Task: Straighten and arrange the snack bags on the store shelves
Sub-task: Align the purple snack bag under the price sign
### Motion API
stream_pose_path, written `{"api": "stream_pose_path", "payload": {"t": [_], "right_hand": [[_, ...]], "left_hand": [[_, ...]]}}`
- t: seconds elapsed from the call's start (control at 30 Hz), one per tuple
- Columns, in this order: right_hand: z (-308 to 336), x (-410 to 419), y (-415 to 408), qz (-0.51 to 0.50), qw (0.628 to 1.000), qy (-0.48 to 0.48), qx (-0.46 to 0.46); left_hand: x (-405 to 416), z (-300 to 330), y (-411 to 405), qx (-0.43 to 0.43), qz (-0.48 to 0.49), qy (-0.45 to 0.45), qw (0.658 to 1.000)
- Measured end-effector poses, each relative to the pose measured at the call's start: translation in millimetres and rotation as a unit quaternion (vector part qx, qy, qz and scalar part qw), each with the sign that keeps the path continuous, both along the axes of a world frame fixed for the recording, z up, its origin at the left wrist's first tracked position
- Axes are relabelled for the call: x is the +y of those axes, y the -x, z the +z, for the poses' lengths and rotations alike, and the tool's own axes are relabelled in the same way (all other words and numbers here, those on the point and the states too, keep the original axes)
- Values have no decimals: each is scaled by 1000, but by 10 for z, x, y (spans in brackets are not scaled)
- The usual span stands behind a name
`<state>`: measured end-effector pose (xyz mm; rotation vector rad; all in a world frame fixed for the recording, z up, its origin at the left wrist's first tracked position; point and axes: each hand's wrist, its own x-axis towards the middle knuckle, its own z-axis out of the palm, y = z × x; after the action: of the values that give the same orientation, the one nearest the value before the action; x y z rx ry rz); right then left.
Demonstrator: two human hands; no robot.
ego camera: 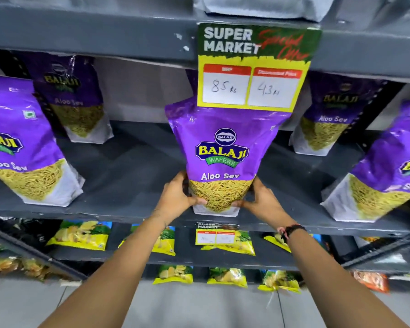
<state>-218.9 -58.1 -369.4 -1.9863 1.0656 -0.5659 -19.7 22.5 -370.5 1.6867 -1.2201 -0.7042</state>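
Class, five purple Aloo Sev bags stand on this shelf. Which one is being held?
The centre bag, under the price sign: the left hand and right hand clasp its base. The others stand untouched.

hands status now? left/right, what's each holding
Left hand: closed on the lower left side of the centre Aloo Sev bag.
Right hand: closed on the same bag's lower right side; the bag stands upright at the shelf front.

Your purple bag (223, 157) reads "BALAJI WAFERS Aloo Sev"; the offer sign (253, 67) above says "SUPER MARKET", "85 Rs", "43".
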Motion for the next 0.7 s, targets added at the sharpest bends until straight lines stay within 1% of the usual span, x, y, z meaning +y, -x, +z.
{"api": "stream_pose_path", "payload": {"t": [0.47,0.57,0.63,0.7], "right_hand": [[-40,-6,40,3,1000,-13,-5],[21,23,60,2,1000,-20,-3],[141,92,86,-19,999,-9,-42],[307,203,125,-86,987,42,-128]], "left_hand": [[28,21,36,-5,-12,-1,1000],[40,-7,25,8,-29,-4,1000],[100,35,19,7,-34,17,999],[198,158,16,-13,7,81,997]]}}
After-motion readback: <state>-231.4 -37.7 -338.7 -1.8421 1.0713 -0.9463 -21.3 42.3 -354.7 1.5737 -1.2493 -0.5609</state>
